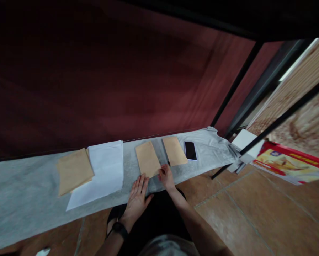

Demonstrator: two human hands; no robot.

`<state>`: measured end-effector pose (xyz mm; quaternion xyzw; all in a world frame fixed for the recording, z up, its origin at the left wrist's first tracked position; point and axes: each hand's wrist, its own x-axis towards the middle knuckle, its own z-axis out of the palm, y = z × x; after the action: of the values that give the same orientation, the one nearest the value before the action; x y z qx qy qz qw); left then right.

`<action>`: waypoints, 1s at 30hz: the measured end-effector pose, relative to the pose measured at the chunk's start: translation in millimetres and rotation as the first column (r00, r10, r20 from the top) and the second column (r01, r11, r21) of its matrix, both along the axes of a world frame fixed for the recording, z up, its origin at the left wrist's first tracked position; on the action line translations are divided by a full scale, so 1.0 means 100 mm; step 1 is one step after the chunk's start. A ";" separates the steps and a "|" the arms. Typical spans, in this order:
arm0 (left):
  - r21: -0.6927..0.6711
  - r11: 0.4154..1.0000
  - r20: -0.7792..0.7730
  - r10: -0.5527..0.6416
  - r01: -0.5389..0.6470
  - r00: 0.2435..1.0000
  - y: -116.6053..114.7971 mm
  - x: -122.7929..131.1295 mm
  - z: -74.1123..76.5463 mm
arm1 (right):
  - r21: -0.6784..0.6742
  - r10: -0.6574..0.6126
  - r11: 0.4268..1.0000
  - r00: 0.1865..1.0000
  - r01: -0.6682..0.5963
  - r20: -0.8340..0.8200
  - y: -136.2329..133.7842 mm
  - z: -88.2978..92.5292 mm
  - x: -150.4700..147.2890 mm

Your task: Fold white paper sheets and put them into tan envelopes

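the paper (148,158) is plain tan, the cloth (20,199) grey, the backdrop (148,96) maroon.

Dark red backdrop (127,92), black post (236,82), grey-covered table (20,202), brown tiled floor (255,199), dim light

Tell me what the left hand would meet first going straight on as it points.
The middle brown paper; the left hand overlaps its near edge in view, though firm contact is hard to judge.
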<state>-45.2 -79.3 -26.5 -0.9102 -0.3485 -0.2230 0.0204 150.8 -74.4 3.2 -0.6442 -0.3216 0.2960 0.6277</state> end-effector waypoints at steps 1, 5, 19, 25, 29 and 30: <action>0.008 1.000 -0.001 0.003 -0.003 1.000 0.00 0.00 0.00 | 0.011 -0.014 1.000 0.999 0.014 -0.030 0.03 0.02 0.06; 0.036 0.999 0.004 0.000 0.000 1.000 0.00 -0.01 -0.01 | 0.050 -0.116 0.991 0.989 0.121 -0.088 0.12 0.12 0.52; 0.051 0.999 -0.028 0.015 -0.014 0.999 0.00 -0.01 -0.03 | -0.061 -0.339 0.939 0.941 0.338 -0.012 0.04 0.01 1.46; 0.010 1.000 -0.019 0.021 -0.021 1.000 -0.01 0.00 -0.02 | -0.120 -0.343 0.928 0.935 0.352 0.092 -0.02 -0.03 1.46; -0.001 1.000 -0.015 0.027 -0.027 1.000 -0.02 0.01 -0.02 | -0.167 -0.297 0.926 0.927 0.338 0.229 -0.09 0.01 1.45; 0.001 1.000 -0.019 0.028 -0.028 0.999 -0.02 0.01 -0.03 | -0.180 -0.289 0.922 0.919 0.342 0.268 -0.10 0.03 1.44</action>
<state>-44.4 -81.6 -29.0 -0.9073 -0.3608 -0.2144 0.0270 295.2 -84.7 5.9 -0.7849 -0.2499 0.1458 0.5480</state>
